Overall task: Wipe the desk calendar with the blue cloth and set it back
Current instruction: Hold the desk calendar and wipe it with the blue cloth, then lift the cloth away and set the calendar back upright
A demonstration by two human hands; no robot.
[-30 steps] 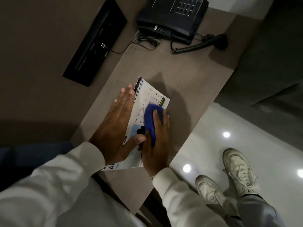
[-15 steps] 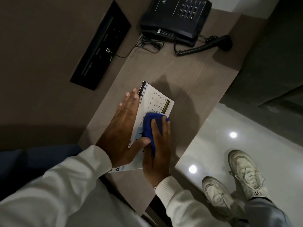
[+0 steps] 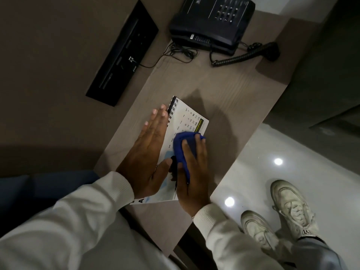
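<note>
The white spiral-bound desk calendar (image 3: 190,118) lies flat on the grey-brown desk (image 3: 229,90), its date grid facing up. My left hand (image 3: 148,151) rests flat on the calendar's left side by the black spiral binding, fingers stretched out, thumb spread toward the cloth. My right hand (image 3: 192,172) presses the bunched blue cloth (image 3: 181,145) onto the middle of the calendar page. Both hands hide the lower half of the calendar.
A black desk phone (image 3: 212,22) with a coiled cord (image 3: 239,57) stands at the far end of the desk. A black socket panel (image 3: 122,55) is set into the wall at the left. The desk's right edge drops to a glossy floor with my white shoes (image 3: 288,207).
My right hand with the blue cloth has slid a short way down the calendar page toward me, uncovering more of the date grid. My left hand stays flat on the calendar.
</note>
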